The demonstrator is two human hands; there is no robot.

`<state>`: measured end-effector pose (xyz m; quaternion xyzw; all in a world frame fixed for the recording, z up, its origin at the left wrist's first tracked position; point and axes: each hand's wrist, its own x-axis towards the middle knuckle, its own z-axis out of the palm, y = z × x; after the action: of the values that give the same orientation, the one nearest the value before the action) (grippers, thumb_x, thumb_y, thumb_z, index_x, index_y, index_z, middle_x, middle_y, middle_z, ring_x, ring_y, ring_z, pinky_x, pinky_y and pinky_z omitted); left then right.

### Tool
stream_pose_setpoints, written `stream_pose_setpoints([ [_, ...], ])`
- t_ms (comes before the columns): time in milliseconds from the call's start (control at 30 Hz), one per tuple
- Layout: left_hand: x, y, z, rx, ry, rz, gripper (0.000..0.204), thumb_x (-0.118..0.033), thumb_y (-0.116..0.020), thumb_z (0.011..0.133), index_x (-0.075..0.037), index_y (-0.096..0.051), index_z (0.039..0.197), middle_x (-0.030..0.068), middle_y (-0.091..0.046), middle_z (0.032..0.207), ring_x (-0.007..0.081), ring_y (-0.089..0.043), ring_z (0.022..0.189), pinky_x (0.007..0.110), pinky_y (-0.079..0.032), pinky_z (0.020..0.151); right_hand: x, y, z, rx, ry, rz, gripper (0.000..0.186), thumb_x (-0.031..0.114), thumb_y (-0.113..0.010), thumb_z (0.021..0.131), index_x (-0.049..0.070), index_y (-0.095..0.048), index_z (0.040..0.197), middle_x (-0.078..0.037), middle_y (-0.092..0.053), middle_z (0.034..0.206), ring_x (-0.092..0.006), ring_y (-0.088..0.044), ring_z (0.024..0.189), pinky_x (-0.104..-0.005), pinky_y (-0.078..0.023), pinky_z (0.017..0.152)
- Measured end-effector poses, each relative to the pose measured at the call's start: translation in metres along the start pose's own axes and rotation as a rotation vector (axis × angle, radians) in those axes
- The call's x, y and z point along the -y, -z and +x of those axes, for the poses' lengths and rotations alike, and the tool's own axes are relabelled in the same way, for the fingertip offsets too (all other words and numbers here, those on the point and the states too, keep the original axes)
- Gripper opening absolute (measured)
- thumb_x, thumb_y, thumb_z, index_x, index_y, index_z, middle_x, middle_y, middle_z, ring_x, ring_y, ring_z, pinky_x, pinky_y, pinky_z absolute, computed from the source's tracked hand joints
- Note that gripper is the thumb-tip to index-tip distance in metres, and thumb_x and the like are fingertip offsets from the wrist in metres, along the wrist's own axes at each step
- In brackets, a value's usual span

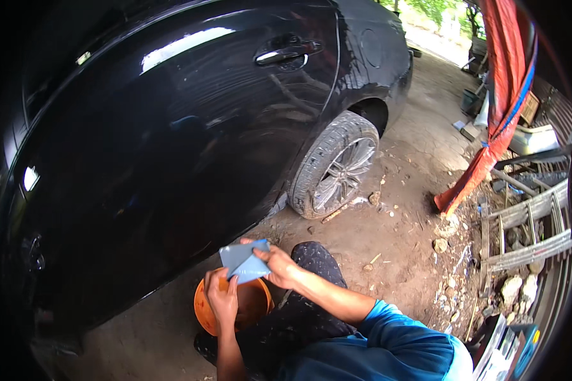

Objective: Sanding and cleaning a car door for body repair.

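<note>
Over an orange bucket [204,312], I hold a thin grey-and-blue sheet [248,268] in both hands, and it looks like sandpaper. One part of it is grey, and a lighter blue part overlaps it at an angle. My left hand [223,303] pinches its lower edge. From the other side, my right hand [281,267] grips the right edge, thumb on top. Both hands are closed. The bucket, with brownish contents, stands on the ground in front of me, partly covered by my left hand and leg. A dark car door [165,159] rises just beyond my hands.
The car's rear wheel [343,170] stands ahead to the right. An orange-red tarp [499,95] hangs at the right. Beyond it lie a ladder-like frame [531,216] and several stones [511,289]. My bent knee [318,260] is beside the bucket.
</note>
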<state>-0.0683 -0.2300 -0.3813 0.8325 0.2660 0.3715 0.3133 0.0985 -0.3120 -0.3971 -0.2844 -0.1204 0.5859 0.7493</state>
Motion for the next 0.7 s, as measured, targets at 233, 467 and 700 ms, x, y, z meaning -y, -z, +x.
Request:
stream_pose_setpoints([
  [233, 0.019, -0.001, -0.048, -0.01, -0.105, 0.039, 0.033, 0.004, -0.076, 0.076, 0.003, -0.064, 0.108, 0.0199, -0.055, 0.128, 0.0341, -0.057, 0.117, 0.041, -0.046, 0.099, -0.032, 0.008, -0.01, 0.013, -0.129, 0.254, 0.038, 0.017, -0.038, 0.107, 0.003, -0.046, 0.142, -0.016, -0.052, 0.14, -0.0306, -0.053, 0.13, -0.045, -0.042, 0.111],
  [467, 0.089, 0.048, -0.062, -0.103, 0.109, -0.177, 0.024, -0.001, -0.073, 0.082, -0.002, -0.053, 0.096, 0.0189, -0.058, 0.126, 0.0304, -0.055, 0.118, 0.042, -0.04, 0.106, -0.084, -0.02, 0.061, 0.216, -0.319, -0.168, 0.031, 0.013, -0.054, 0.097, 0.01, -0.057, 0.128, -0.009, -0.064, 0.109, -0.022, -0.064, 0.1, -0.0386, -0.056, 0.085],
  [700, 0.096, 0.122, -0.016, -0.335, -0.079, -0.07, 0.057, -0.028, -0.08, 0.083, -0.008, -0.055, 0.131, 0.021, -0.056, 0.127, 0.0393, -0.059, 0.111, 0.052, -0.051, 0.089, -0.046, -0.141, 0.09, 0.687, -0.459, -0.493, 0.055, 0.05, -0.031, 0.105, 0.003, -0.045, 0.127, -0.013, -0.064, 0.108, -0.0325, -0.061, 0.098, -0.06, -0.044, 0.098],
])
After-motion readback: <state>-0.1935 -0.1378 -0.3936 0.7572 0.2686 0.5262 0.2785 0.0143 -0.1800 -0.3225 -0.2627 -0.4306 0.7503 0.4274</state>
